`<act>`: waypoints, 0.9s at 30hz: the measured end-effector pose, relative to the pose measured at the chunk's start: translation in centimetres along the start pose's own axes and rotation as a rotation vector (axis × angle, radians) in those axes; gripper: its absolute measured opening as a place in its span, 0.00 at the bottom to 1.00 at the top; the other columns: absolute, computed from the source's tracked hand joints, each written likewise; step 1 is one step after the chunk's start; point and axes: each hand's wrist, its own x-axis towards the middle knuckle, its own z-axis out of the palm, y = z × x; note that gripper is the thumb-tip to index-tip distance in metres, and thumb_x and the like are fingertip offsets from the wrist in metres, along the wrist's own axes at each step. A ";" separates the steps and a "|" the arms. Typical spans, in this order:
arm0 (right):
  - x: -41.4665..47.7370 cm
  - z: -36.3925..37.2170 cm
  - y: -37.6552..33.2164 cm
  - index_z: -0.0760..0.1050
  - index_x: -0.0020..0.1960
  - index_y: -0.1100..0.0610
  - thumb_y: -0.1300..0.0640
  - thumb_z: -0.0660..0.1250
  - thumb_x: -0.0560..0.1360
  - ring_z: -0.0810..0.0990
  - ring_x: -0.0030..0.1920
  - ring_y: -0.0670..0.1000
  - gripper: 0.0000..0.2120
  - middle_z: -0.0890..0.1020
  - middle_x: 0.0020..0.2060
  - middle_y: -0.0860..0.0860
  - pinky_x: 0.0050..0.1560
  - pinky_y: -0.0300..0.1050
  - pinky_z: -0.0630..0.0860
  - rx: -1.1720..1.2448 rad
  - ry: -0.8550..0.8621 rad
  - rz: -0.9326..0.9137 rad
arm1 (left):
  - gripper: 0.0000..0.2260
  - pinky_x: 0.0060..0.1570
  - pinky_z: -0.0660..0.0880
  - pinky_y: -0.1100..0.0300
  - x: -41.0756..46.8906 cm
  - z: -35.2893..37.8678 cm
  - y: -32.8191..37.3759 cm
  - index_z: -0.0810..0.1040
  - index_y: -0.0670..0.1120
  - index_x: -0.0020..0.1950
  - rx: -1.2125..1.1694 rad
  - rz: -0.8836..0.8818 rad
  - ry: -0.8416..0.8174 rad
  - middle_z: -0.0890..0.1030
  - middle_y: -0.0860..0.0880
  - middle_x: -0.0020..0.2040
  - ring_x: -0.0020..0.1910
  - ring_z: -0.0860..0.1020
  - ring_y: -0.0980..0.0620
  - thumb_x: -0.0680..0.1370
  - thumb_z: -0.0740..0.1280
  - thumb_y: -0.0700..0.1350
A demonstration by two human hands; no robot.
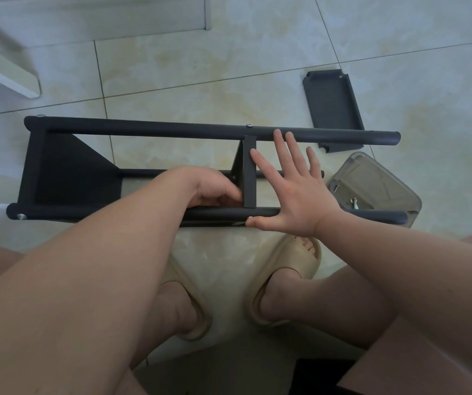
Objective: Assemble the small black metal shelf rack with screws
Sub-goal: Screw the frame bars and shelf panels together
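The black metal rack [155,129] lies on its side on the tiled floor, its poles running left to right, with one shelf plate fixed at the left end and a second plate [248,172] mounted mid-way. My left hand [215,187] reaches between the poles, fingers curled against the inner side of that middle plate; what they hold is hidden. My right hand [292,186] is spread flat over the poles just right of the plate, thumb beside a silver screw [249,218] on the near pole. A loose black shelf plate [332,106] lies on the floor behind.
A clear plastic box [377,186] holding small metal hardware sits at the right, under the near pole's end. My feet in beige slippers [286,280] are just below the rack. White furniture [4,67] stands at the far left. A brown cardboard edge [417,372] is at bottom right.
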 end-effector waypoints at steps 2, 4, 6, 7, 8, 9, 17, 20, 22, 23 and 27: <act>0.0 0.0 0.0 0.41 0.83 0.45 0.18 0.52 0.65 0.33 0.80 0.60 0.55 0.36 0.81 0.58 0.77 0.70 0.43 -0.001 -0.003 0.002 | 0.13 0.66 0.74 0.52 0.0 0.0 0.0 0.83 0.41 0.60 0.001 -0.019 -0.030 0.85 0.43 0.55 0.60 0.82 0.45 0.78 0.68 0.43; 0.0 0.0 0.0 0.41 0.83 0.45 0.18 0.52 0.65 0.33 0.80 0.60 0.55 0.36 0.81 0.58 0.77 0.70 0.43 -0.001 -0.003 0.002 | 0.14 0.66 0.74 0.52 -0.1 0.0 0.0 0.83 0.40 0.61 -0.006 -0.014 -0.036 0.85 0.42 0.56 0.60 0.81 0.44 0.77 0.67 0.42; 0.0 -0.1 0.0 0.41 0.83 0.45 0.18 0.52 0.65 0.33 0.80 0.60 0.55 0.35 0.81 0.58 0.77 0.70 0.43 -0.001 -0.005 0.003 | 0.15 0.67 0.74 0.51 -0.1 0.0 0.0 0.82 0.39 0.62 -0.016 -0.005 -0.040 0.84 0.41 0.57 0.61 0.80 0.42 0.77 0.66 0.40; 0.0 -0.1 0.0 0.41 0.83 0.45 0.18 0.52 0.65 0.33 0.80 0.60 0.55 0.35 0.81 0.57 0.77 0.70 0.43 -0.002 -0.006 0.002 | 0.15 0.68 0.73 0.50 -0.1 -0.1 0.0 0.81 0.39 0.62 -0.023 0.001 -0.044 0.83 0.40 0.59 0.62 0.80 0.41 0.77 0.65 0.39; 0.0 -0.1 0.0 0.41 0.83 0.45 0.18 0.52 0.65 0.33 0.80 0.60 0.55 0.35 0.81 0.58 0.77 0.70 0.43 -0.003 -0.004 0.001 | 0.15 0.69 0.72 0.49 -0.2 -0.1 0.0 0.81 0.38 0.63 -0.033 0.007 -0.047 0.83 0.39 0.60 0.63 0.79 0.41 0.77 0.64 0.38; 0.0 0.0 0.0 0.41 0.83 0.45 0.18 0.52 0.65 0.33 0.80 0.60 0.55 0.36 0.81 0.58 0.77 0.70 0.44 -0.004 -0.002 -0.001 | 0.15 0.69 0.72 0.50 -0.2 -0.1 0.0 0.81 0.38 0.62 -0.042 0.014 -0.050 0.83 0.39 0.60 0.63 0.79 0.41 0.77 0.64 0.38; 0.0 0.1 0.0 0.42 0.83 0.45 0.18 0.53 0.65 0.34 0.81 0.60 0.55 0.37 0.81 0.58 0.77 0.70 0.44 0.004 0.015 -0.003 | 0.11 0.55 0.76 0.57 0.2 0.2 0.0 0.83 0.40 0.57 0.043 0.042 0.045 0.85 0.46 0.44 0.47 0.82 0.48 0.77 0.67 0.39; 0.0 0.0 0.0 0.42 0.83 0.45 0.18 0.53 0.65 0.34 0.80 0.60 0.55 0.36 0.81 0.58 0.77 0.70 0.44 0.004 0.011 -0.003 | 0.10 0.65 0.75 0.52 0.1 -0.1 -0.2 0.84 0.43 0.54 -0.020 0.034 -0.011 0.85 0.41 0.53 0.56 0.82 0.44 0.77 0.66 0.37; 0.0 0.0 0.0 0.42 0.83 0.45 0.18 0.52 0.65 0.33 0.80 0.60 0.55 0.36 0.81 0.58 0.77 0.70 0.44 0.001 0.005 -0.002 | 0.12 0.69 0.72 0.49 0.1 -0.3 -0.4 0.84 0.43 0.56 -0.048 0.031 -0.063 0.83 0.40 0.59 0.63 0.79 0.42 0.77 0.65 0.37; 0.0 0.0 0.0 0.42 0.83 0.45 0.18 0.52 0.65 0.33 0.80 0.60 0.55 0.36 0.81 0.58 0.77 0.70 0.44 0.001 0.004 -0.001 | 0.13 0.70 0.71 0.49 0.1 -0.3 -0.4 0.84 0.42 0.59 -0.048 0.023 -0.079 0.83 0.40 0.60 0.65 0.79 0.42 0.77 0.65 0.39; 0.0 0.0 0.0 0.43 0.83 0.46 0.18 0.53 0.65 0.34 0.81 0.60 0.56 0.37 0.81 0.58 0.77 0.70 0.44 0.007 0.012 -0.001 | 0.12 0.66 0.75 0.52 0.2 0.0 -0.2 0.84 0.41 0.58 0.006 0.035 0.000 0.86 0.44 0.55 0.60 0.82 0.45 0.77 0.69 0.43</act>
